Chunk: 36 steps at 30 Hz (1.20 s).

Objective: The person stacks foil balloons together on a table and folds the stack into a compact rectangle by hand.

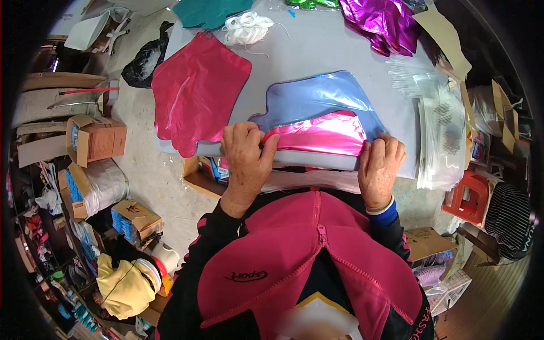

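Note:
A shiny pink foil balloon (320, 135), flat and folded into a strip, lies along the near edge of the table over a flat blue foil balloon (317, 93). My left hand (246, 158) pinches the strip's left end between thumb and fingers. At its right end, my right hand (381, 170) has its fingers curled down, gripping the foil's corner. To the left of the blue piece a flat crimson foil balloon (198, 93) is spread out, its lower tip hanging near the table's edge.
The grey table (317, 45) also bears a bundle of white string (247, 28), teal foil (209, 12) and purple foil (385, 25). Clear plastic bags (442, 136) are stacked at right. An open carton (204, 177) is below the edge; a red stool (467, 198) stands right.

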Available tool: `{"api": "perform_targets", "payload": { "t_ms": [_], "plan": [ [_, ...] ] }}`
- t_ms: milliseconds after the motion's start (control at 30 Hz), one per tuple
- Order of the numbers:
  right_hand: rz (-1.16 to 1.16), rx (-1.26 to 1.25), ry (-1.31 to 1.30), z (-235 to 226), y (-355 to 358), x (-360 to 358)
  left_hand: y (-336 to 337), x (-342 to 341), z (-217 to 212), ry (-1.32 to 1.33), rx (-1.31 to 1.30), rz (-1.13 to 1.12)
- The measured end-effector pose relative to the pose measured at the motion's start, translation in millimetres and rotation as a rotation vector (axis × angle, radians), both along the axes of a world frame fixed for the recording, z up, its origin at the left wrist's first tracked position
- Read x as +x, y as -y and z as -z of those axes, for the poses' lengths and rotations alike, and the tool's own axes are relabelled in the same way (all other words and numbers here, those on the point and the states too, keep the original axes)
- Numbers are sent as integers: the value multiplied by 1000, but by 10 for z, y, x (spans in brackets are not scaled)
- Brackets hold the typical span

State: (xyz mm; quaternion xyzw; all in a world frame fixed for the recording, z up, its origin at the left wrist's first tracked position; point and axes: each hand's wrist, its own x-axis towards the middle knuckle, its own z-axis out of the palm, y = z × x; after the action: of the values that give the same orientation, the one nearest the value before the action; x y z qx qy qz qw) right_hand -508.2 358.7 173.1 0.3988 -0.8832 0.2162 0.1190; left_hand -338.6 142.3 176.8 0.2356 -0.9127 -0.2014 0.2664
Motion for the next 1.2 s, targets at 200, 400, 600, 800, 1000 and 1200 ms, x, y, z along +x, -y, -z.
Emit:
{"api": "perform_targets", "payload": {
  "t_ms": [200,400,600,800,1000,1200],
  "plan": [
    [24,30,-42,21,13,-11,-24,-15,11,42,-70,-54],
    [5,51,-31,5,12,-10,-102,-81,-83,77,-162,-114],
    [-1,67,-39,37,21,-16,-379,-423,-81,202,-403,290],
    [1,64,-31,13,22,-13,-616,-672,-36,103,44,512],
    [20,65,-36,-12,6,-26,-335,-467,-100,212,-73,427],
    [40,71,11,-166,53,-21,-287,-409,-176,282,-100,396]
  ]
}}
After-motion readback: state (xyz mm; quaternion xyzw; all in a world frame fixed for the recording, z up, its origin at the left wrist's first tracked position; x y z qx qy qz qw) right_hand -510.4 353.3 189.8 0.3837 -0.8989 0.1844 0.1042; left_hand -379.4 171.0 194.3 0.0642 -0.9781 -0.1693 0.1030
